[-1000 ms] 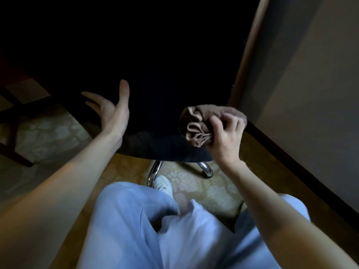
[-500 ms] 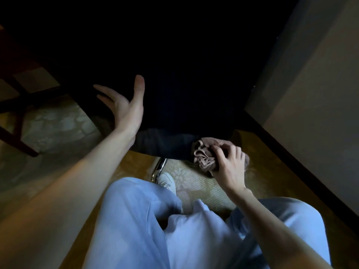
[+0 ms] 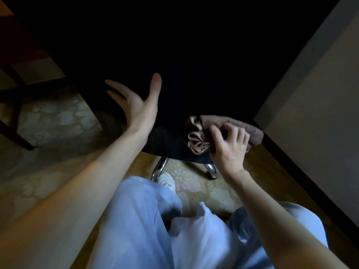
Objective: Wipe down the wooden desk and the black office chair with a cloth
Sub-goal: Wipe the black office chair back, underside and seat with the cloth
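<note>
Against the black chair (image 3: 174,144), cloth (image 3: 204,133) bunches from right hand (image 3: 229,150) grip.

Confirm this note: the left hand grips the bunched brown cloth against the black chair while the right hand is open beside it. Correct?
Hands are swapped. The head view shows the right hand gripping the bunched brown cloth against the black chair, while the left hand is open beside it.

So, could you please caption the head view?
Right hand presses bunched cloth against black chair; left hand open.
</note>
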Available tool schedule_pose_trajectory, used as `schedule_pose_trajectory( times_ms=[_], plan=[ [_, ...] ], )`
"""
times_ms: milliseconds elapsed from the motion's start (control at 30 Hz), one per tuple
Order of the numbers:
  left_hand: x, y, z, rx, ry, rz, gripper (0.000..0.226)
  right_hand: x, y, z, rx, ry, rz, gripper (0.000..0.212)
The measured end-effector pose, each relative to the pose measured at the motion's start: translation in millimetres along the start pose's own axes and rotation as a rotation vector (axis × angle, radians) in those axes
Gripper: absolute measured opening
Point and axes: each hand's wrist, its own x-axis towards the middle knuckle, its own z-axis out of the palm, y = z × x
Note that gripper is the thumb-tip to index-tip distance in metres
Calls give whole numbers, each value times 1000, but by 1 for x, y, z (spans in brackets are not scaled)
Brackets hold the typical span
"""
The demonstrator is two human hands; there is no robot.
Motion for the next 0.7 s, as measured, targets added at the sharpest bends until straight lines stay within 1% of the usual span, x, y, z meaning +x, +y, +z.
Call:
schedule_pose_trajectory(
  times_ms=[67,233,333,433,500,533,600,700],
  plan=[
    [-1,-2,3,3,17,7,123,-20,-1,15,12,-111,15,63],
    [-13,-5,16,8,48,37,124,-58,10,33,-68,-412,9,67],
    [-23,-8,24,55,73,58,125,-63,16,31,-92,-501,39,67],
    [-34,-12,26,118,62,87,123,-56,21,24,-105,-532,53,62],
    [-40,-16,24,128,53,117,120,-45,24,10,-64,-458,55,49],
    [-42,-18,21,124,55,129,117,-38,24,2,-29,-384,60,48],
    [-40,-21,10,114,99,137,110,-15,23,-17,54,-183,61,48],
    [-17,-26,-16,38,239,100,109,30,16,-36,128,112,49,38]
  ],
)
